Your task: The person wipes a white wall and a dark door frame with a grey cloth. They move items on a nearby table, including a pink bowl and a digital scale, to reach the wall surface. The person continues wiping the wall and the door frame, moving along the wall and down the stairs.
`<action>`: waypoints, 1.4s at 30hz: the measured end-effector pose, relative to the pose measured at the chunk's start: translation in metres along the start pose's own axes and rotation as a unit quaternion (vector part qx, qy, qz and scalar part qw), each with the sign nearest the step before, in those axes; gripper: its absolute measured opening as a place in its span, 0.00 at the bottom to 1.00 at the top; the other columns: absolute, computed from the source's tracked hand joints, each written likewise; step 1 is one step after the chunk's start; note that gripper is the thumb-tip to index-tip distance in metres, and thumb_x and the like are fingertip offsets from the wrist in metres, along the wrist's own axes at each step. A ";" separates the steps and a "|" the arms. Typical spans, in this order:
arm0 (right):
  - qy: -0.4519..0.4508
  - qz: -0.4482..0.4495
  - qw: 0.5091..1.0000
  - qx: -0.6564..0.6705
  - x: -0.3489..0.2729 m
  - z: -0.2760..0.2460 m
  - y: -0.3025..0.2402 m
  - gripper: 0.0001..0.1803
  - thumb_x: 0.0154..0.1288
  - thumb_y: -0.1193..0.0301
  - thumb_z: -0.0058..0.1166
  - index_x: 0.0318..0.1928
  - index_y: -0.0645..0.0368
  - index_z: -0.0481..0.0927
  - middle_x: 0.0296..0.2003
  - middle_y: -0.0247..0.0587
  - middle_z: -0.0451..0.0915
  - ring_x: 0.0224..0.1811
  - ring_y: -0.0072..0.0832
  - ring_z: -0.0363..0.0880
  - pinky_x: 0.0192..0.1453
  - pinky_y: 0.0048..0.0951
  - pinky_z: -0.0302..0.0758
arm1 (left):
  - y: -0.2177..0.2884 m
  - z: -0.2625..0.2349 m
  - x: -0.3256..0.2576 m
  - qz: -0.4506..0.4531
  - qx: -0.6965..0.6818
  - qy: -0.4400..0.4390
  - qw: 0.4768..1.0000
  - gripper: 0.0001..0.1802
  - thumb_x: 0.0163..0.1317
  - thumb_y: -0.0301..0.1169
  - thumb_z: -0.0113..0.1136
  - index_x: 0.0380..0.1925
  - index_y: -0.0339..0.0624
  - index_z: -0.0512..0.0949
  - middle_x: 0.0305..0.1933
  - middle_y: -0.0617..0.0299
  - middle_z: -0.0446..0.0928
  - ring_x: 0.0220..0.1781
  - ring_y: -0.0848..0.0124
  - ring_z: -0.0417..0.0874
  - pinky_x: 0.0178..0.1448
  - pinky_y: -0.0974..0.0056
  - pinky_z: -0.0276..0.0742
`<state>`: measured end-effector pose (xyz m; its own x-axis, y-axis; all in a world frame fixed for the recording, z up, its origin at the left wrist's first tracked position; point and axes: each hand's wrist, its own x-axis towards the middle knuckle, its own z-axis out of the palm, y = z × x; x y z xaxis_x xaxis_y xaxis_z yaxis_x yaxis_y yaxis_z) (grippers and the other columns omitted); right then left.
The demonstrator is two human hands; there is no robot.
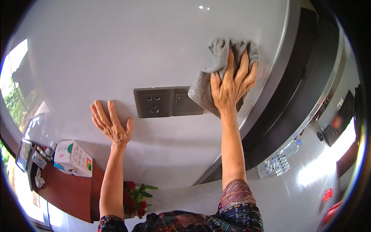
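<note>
My right hand [232, 85] presses a crumpled grey cloth [203, 89] against the glossy pale wall [116, 50]. Its fingers are spread and bent over the cloth, which bunches up above the fingertips and hangs down beside the wrist. A dark grey socket and switch panel [154, 103] is set in the wall between my hands; the cloth's lower left edge overlaps its right end. To the left of the panel, my left hand [113, 124] rests on the wall, fingers stretched out, holding nothing.
A reddish-brown cabinet [71, 193] at lower left carries a white box [75, 157] and small bottles. Red flowers [137, 199] stand beside it. On the right are a dark door frame [286, 89], several clear plastic bottles [275, 164] on the floor and a red object [327, 194].
</note>
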<state>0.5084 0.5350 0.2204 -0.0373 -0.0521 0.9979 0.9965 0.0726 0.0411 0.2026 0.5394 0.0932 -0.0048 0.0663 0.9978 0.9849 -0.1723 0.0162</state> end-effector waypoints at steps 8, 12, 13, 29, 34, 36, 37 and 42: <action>-0.048 0.016 0.999 -0.006 -0.113 -0.011 0.035 0.33 0.70 0.46 0.30 0.58 0.59 0.74 0.66 0.54 0.59 0.67 0.57 0.48 0.65 0.56 0.48 | 0.000 -0.003 0.000 -0.017 -0.007 -0.009 1.000 0.39 0.65 0.59 0.39 0.66 0.41 0.61 0.72 0.38 0.50 0.74 0.43 0.48 0.72 0.43 0.41; -0.063 -0.016 0.998 0.012 -0.094 -0.014 0.039 0.36 0.66 0.39 0.34 0.57 0.55 0.75 0.67 0.51 0.57 0.68 0.56 0.46 0.66 0.58 0.45 | -0.002 -0.002 -0.004 -0.021 -0.008 -0.009 1.000 0.39 0.64 0.59 0.41 0.66 0.43 0.62 0.71 0.38 0.52 0.74 0.44 0.49 0.73 0.43 0.40; -0.069 -0.033 0.997 0.019 -0.081 -0.016 0.039 0.36 0.64 0.38 0.37 0.57 0.54 0.75 0.67 0.51 0.56 0.68 0.56 0.45 0.66 0.58 0.45 | -0.002 -0.003 -0.004 -0.014 -0.002 -0.014 1.000 0.39 0.65 0.59 0.40 0.66 0.42 0.61 0.72 0.38 0.50 0.74 0.43 0.48 0.73 0.42 0.40; -0.177 -0.200 0.955 0.129 0.050 -0.023 0.029 0.54 0.18 0.61 0.78 0.59 0.26 0.72 0.71 0.35 0.50 0.72 0.52 0.40 0.69 0.56 0.48 | -0.003 -0.002 -0.003 -0.006 -0.022 -0.005 1.000 0.39 0.64 0.57 0.44 0.67 0.41 0.60 0.71 0.36 0.51 0.74 0.42 0.49 0.73 0.43 0.39; -0.197 -0.241 0.938 0.153 0.068 -0.019 -0.016 0.52 0.14 0.60 0.79 0.55 0.28 0.75 0.70 0.35 0.54 0.72 0.51 0.42 0.69 0.56 0.47 | -0.005 -0.002 -0.005 -0.003 -0.021 -0.005 1.000 0.38 0.64 0.57 0.45 0.66 0.42 0.61 0.71 0.36 0.51 0.74 0.41 0.50 0.73 0.43 0.40; -0.198 -0.269 0.930 0.152 0.074 -0.018 -0.040 0.52 0.15 0.58 0.79 0.55 0.26 0.75 0.70 0.34 0.55 0.72 0.50 0.42 0.69 0.55 0.47 | -0.003 -0.002 -0.005 -0.009 -0.023 -0.005 1.000 0.38 0.64 0.57 0.45 0.66 0.42 0.62 0.71 0.36 0.52 0.73 0.41 0.51 0.73 0.42 0.40; -0.186 -0.283 0.926 0.166 0.077 -0.015 -0.050 0.51 0.17 0.56 0.78 0.55 0.25 0.75 0.70 0.33 0.55 0.72 0.49 0.43 0.69 0.54 0.47 | -0.003 -0.003 -0.004 -0.008 -0.024 -0.005 1.000 0.38 0.64 0.57 0.45 0.65 0.42 0.62 0.71 0.36 0.52 0.73 0.41 0.51 0.73 0.42 0.41; -0.160 -0.326 0.910 0.201 0.078 -0.002 -0.115 0.47 0.23 0.51 0.76 0.55 0.23 0.74 0.68 0.29 0.59 0.71 0.45 0.47 0.67 0.53 0.50 | -0.007 -0.008 -0.005 -0.005 -0.022 -0.006 1.000 0.37 0.64 0.57 0.44 0.64 0.43 0.64 0.70 0.36 0.55 0.72 0.40 0.54 0.72 0.42 0.43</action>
<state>0.3910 0.5204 0.2938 -0.6953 0.0727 0.7150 0.6485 0.4923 0.5806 0.1946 0.5325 0.0883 -0.0132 0.0791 0.9968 0.9764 -0.2139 0.0299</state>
